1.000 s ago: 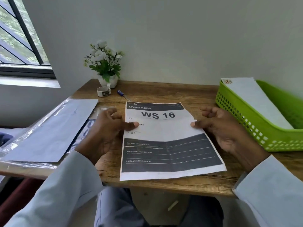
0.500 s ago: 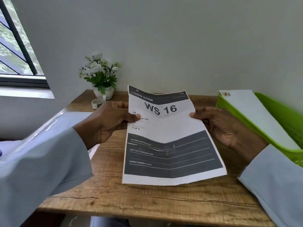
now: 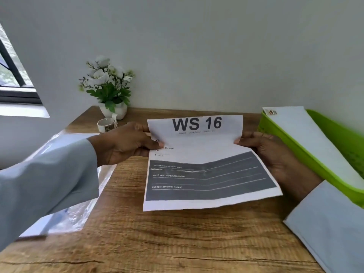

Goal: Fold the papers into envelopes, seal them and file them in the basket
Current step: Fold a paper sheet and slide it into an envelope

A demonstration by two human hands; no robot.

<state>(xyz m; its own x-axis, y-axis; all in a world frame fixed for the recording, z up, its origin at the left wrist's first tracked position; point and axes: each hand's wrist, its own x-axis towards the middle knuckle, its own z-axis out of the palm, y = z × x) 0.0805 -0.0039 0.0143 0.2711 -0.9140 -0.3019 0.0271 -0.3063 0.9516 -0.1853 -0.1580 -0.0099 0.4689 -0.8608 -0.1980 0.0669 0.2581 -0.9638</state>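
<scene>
A printed sheet of paper [image 3: 204,150] marked "WS 16", with a dark grey lower block, is held above the wooden table [image 3: 177,239]. My left hand [image 3: 128,143] pinches its left edge and my right hand [image 3: 275,154] pinches its right edge. The top strip of the sheet is bent back out of sight, and the sheet creases across its middle. At the right stands a green basket [image 3: 307,154] with a white envelope [image 3: 307,138] leaning inside it.
A clear plastic sleeve holding blue-white envelopes [image 3: 65,194] lies at the table's left edge, partly behind my left sleeve. At the back left stand a potted white flower [image 3: 108,89] and a tape roll [image 3: 106,125]. A window is far left.
Both hands lifted the sheet off the table and raised it. Its top edge has folded back, hiding the dark header. The view has tilted up and moved closer.
</scene>
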